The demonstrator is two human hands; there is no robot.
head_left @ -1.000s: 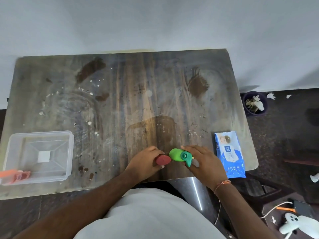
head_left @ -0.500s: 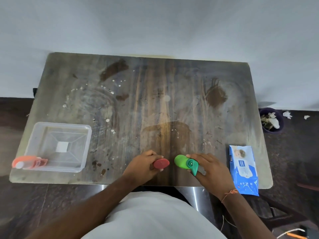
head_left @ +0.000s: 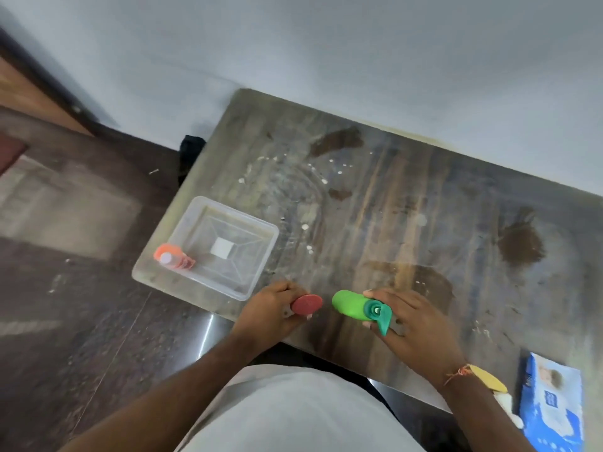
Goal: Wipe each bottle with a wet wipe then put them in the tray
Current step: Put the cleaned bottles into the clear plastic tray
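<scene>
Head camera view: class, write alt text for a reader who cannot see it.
A person's left hand grips a red-capped bottle and the right hand grips a green bottle at a worn wooden table's near edge. An orange bottle lies in a clear tray at left; a blue wipes pack sits at right.

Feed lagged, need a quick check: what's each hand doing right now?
Left hand: grip closed around the red-capped bottle.
Right hand: grip closed on the green bottle, near its teal cap.
</scene>
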